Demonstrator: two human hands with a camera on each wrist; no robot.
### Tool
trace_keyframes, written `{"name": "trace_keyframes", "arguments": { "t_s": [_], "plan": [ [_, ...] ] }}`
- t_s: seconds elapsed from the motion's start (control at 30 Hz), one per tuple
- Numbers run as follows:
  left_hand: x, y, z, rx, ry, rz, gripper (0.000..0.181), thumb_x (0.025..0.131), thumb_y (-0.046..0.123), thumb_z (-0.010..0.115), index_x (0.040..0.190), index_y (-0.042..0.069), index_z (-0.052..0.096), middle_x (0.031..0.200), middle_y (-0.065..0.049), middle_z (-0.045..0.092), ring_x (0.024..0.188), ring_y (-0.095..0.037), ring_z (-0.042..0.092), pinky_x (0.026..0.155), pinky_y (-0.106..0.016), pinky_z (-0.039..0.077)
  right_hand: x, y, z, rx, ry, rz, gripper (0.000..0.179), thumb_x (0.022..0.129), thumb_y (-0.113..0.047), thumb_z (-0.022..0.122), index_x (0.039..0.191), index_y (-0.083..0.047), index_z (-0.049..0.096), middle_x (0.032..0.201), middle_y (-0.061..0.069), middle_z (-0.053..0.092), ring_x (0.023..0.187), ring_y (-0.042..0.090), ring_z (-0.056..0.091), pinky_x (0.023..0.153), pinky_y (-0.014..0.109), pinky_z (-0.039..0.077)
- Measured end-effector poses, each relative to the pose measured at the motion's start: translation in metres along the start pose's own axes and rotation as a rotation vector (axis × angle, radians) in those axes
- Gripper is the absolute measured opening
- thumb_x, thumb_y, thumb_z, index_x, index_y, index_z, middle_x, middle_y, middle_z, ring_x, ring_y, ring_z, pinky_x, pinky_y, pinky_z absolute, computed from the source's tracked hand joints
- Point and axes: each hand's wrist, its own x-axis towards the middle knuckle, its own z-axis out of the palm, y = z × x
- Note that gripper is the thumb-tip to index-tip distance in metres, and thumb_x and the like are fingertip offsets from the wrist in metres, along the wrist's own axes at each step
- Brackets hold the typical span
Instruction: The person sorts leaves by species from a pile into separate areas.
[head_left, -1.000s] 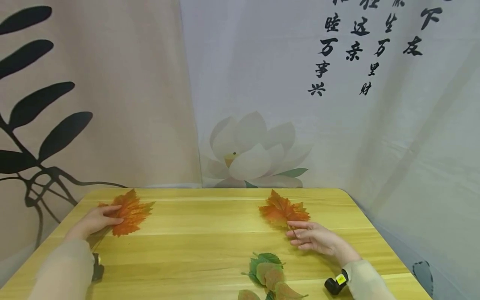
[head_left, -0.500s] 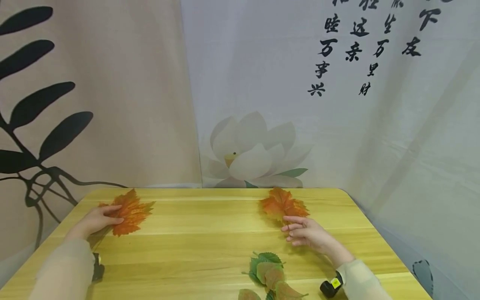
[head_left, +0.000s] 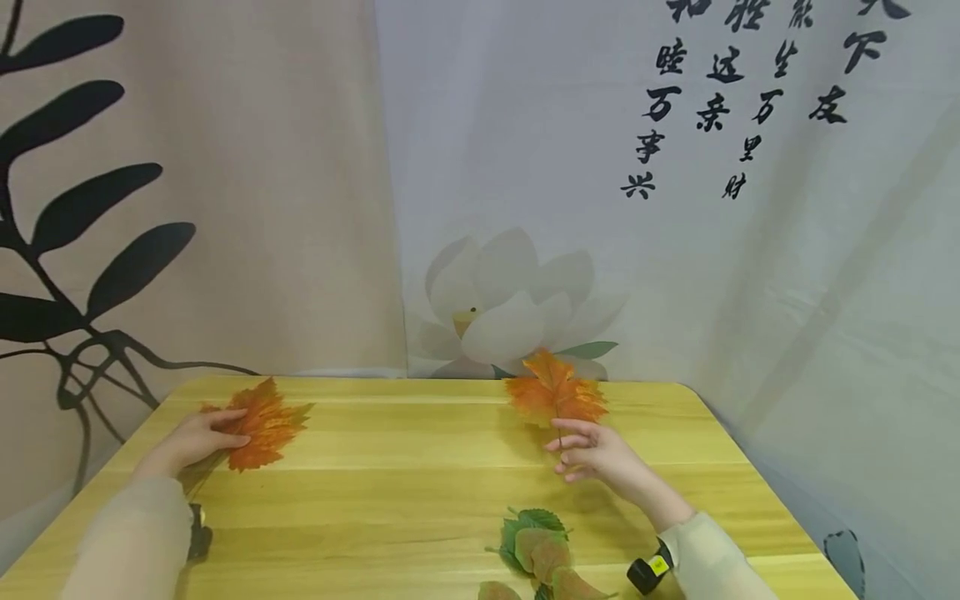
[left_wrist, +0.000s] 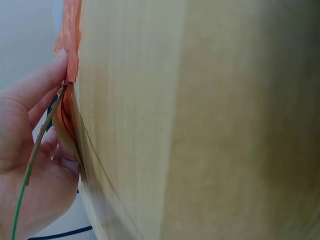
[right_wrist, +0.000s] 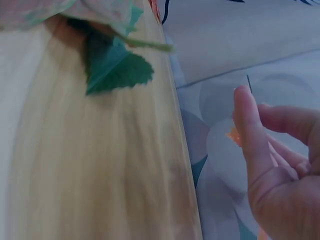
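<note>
My left hand [head_left: 197, 439] pinches orange maple leaves [head_left: 268, 427] near the table's left edge. In the left wrist view, the thumb presses the orange leaf [left_wrist: 72, 45] and a green stem [left_wrist: 22, 192] trails down past the palm. My right hand [head_left: 596, 454] pinches the thin stem of another orange maple leaf [head_left: 557, 392], which stands raised at the far side of the table, tip up. In the right wrist view, the stem tip [right_wrist: 249, 84] pokes out between thumb and finger, and most of that leaf is hidden behind the hand.
Several green and brownish leaves [head_left: 542, 554] lie overlapping on the yellow wooden table [head_left: 360, 517], nearer than the right hand. A printed curtain [head_left: 285, 208] with a lotus and writing hangs behind the table. A small black wrist camera [head_left: 647, 575] sits by the right sleeve.
My right hand has moved left and up, lifting the maple leaf so its tip rises above the table's far edge. The left hand stays in place. The head view has shifted slightly.
</note>
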Motion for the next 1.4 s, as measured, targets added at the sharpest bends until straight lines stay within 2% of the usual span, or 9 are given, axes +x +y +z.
{"name": "trace_keyframes", "arguments": {
  "t_s": [0.27, 0.47, 1.13, 1.4],
  "plan": [
    [0.000, 0.000, 0.001, -0.038, 0.021, 0.003, 0.072, 0.088, 0.024, 0.072, 0.137, -0.016, 0.037, 0.137, -0.048, 0.023, 0.124, -0.064, 0.022, 0.098, -0.070, 0.025, 0.020, -0.012, 0.023, -0.002, -0.059, 0.001, 0.063, 0.091, 0.000, 0.060, 0.148, 0.001, 0.032, 0.125, 0.031, 0.054, 0.088, 0.027, 0.068, 0.075, 0.037, 0.057],
    [-0.001, 0.002, 0.001, -0.011, 0.030, 0.009, 0.071, 0.087, 0.024, 0.072, 0.136, -0.016, 0.039, 0.136, -0.048, 0.027, 0.124, -0.064, 0.025, 0.098, -0.069, 0.027, 0.037, -0.015, 0.048, 0.011, -0.105, -0.005, 0.061, 0.092, 0.001, 0.059, 0.148, 0.000, 0.034, 0.122, 0.027, 0.057, 0.088, 0.027, 0.068, 0.074, 0.036, 0.057],
    [-0.003, 0.006, 0.003, 0.067, 0.045, 0.052, 0.067, 0.087, 0.024, 0.073, 0.133, -0.016, 0.044, 0.131, -0.047, 0.035, 0.120, -0.063, 0.033, 0.096, -0.067, 0.032, 0.095, -0.020, 0.143, 0.068, -0.172, -0.058, 0.058, 0.087, 0.007, 0.059, 0.143, -0.003, 0.044, 0.117, 0.027, 0.061, 0.083, 0.026, 0.069, 0.073, 0.040, 0.058],
    [-0.004, 0.011, -0.001, 0.052, 0.041, 0.023, 0.068, 0.088, 0.023, 0.072, 0.134, -0.017, 0.043, 0.133, -0.047, 0.033, 0.122, -0.063, 0.030, 0.098, -0.068, 0.030, 0.112, -0.014, 0.187, 0.154, -0.187, -0.052, 0.057, 0.087, 0.010, 0.057, 0.141, 0.000, 0.044, 0.117, 0.032, 0.060, 0.084, 0.032, 0.069, 0.072, 0.041, 0.058]
  ]
}}
